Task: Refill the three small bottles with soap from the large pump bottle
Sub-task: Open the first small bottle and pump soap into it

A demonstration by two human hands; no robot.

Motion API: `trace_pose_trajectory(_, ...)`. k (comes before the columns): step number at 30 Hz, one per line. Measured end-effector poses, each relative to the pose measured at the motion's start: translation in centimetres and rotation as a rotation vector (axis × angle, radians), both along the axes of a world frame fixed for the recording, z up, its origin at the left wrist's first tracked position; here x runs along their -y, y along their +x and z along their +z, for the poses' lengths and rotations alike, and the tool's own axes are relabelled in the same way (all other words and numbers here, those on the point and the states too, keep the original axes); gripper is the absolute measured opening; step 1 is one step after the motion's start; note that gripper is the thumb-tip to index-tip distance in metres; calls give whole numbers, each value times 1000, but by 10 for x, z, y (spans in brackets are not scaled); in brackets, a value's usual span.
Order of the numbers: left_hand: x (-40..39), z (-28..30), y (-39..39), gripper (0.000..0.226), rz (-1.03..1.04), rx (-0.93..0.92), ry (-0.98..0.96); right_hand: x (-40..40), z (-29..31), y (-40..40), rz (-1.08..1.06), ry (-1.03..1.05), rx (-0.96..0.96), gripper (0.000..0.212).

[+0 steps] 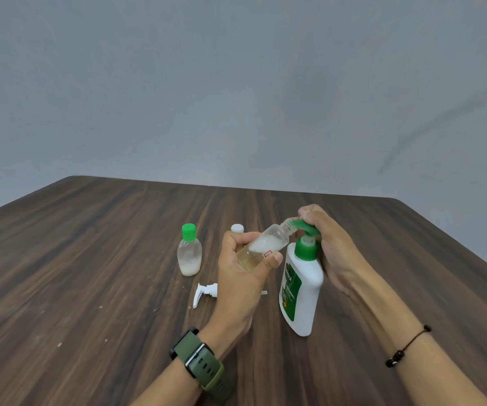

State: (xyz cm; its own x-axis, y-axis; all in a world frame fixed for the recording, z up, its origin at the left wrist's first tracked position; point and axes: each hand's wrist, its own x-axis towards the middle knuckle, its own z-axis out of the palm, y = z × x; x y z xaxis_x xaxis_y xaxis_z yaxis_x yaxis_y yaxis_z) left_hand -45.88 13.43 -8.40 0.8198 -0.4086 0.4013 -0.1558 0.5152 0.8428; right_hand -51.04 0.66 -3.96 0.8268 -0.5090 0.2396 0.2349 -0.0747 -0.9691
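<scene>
- Holding a small clear bottle (261, 247) in my left hand (243, 276), I had it tilted so its open neck met the nozzle of the green pump (305, 230); fingers and thumb were wrapped round its lower half, where pale yellowish soap and white foam sat.
- My right hand (328, 244) was closed over the pump head from behind, fingers curled on top of it.
- The large white pump bottle (302, 294), with its green label, stood upright on the wooden table (90, 259), toward the right of the middle and nearer my edge than the far one.
- A second small bottle (189, 253) with a green cap stood upright left of my left hand, apart from it, with a little whitish foam at its bottom.
- A white cap (237, 228) peeked out just behind my left hand's fingers; I could not tell what it sat on.
- A white spray-pump top (204, 293) lay on its side on the table, partly hidden beneath my left hand.
- I wore a watch with a green strap (201, 361) on my left wrist and a dark cord bracelet (406, 345) on my right.
</scene>
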Motion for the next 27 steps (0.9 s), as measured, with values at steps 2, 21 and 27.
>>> trace_pose_trajectory(2, 0, 1, 0, 38, -3, -5, -2, -1, 0, 1, 7, 24, -5, 13)
trace_pose_trajectory(21, 1, -13, 0, 40, -16, -22, 15, -7, -16, -4, -29, 56, 6, 15)
trace_pose_trajectory(27, 2, -3, 1, 38, -10, -3, -11, -3, -1, -1, -16, 27, 2, 17)
